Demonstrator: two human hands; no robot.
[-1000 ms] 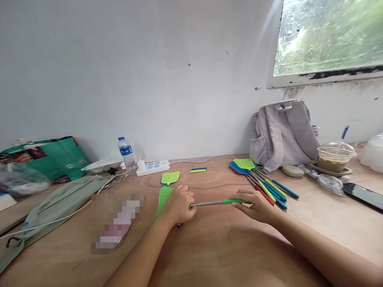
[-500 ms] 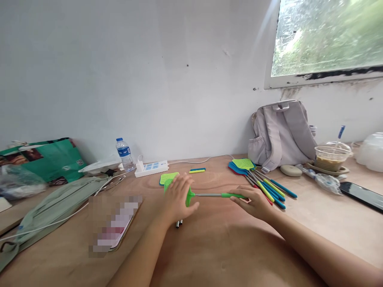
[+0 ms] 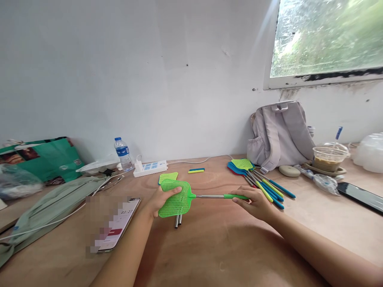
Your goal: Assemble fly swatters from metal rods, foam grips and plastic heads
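A green fly swatter (image 3: 176, 198) with a metal rod and green grip is held just above the wooden table (image 3: 209, 247). My left hand (image 3: 158, 200) pinches the mesh head from its left side, thumb on top. My right hand (image 3: 254, 202) is closed round the green grip at the rod's right end. Two short metal rods (image 3: 178, 221) lie on the table under the mesh head. Behind it another green mesh head (image 3: 167, 177) lies flat.
A pile of assembled swatters (image 3: 260, 181) lies right of my right hand. A phone (image 3: 116, 229), a grey-green cloth bag (image 3: 50, 205), a power strip (image 3: 150, 168), a water bottle (image 3: 121, 153), a grey backpack (image 3: 279, 133), a drink cup (image 3: 329, 158) and a dark phone (image 3: 363, 196) surround the work area.
The mesh head now sits on the rod's left end and faces up. My left hand shifted from the rod's tip to the head's left edge. My right hand kept the grip.
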